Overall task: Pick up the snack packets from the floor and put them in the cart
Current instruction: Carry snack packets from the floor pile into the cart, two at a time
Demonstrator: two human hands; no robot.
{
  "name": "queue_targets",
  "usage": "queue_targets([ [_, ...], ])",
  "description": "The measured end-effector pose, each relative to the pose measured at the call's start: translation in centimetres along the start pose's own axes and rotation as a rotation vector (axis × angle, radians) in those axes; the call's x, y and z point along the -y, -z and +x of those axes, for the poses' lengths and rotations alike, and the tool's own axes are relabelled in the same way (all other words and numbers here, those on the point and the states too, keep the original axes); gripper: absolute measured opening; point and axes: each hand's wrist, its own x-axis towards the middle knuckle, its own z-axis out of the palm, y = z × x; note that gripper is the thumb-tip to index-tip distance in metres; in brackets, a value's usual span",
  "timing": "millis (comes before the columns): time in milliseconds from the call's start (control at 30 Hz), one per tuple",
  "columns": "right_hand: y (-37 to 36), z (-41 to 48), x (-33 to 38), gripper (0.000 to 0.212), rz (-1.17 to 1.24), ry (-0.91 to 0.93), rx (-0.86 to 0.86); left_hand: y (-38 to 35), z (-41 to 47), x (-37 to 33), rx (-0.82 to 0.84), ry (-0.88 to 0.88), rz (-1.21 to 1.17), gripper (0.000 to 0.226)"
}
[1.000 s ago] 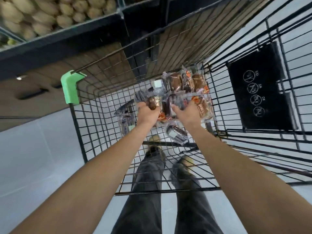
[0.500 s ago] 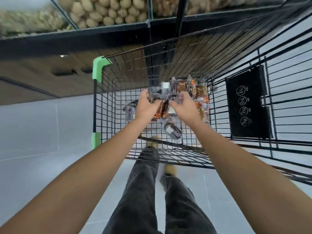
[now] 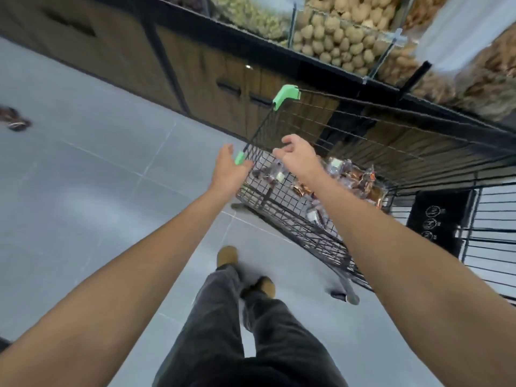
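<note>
We reach both bare arms forward, our left forearm (image 3: 139,261) and right forearm (image 3: 391,247) rising from the lower corners and drawing close at the wrists. Our left hand (image 3: 229,171) is relaxed, fingers straight and together, palm turned inward toward the other hand. Our right hand (image 3: 297,157) hangs just beside it, a little farther out, fingers loosely curled and gripping nothing. The hands do not touch.

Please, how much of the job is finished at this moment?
Done: a pile of snack packets lies in the cart. In hand: nothing; the left hand and right hand are open and empty near the cart's green corner. Left: at least one dark item, probably a packet but blurred, lies on the floor at the far left.
</note>
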Motion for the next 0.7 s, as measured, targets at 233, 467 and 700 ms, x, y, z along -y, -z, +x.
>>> queue_targets([
  [233,-12.4,-0.6,11.9,0.04,-0.136,0.218,0.204,14.7,-1.5,6.0,-0.235,0.124,-0.126,0.064],
  [467,-28.9,-1.1,23.1,0.038,-0.215,0.346,0.391,30.5,-2.6,13.9,-0.441,0.227,-0.219,0.061],
  [700,-44.4,-2.0,32.5,0.04,-0.278,0.429,0.503,45.2,-1.9,20.9,-0.52,0.26,-0.231,0.062],
])
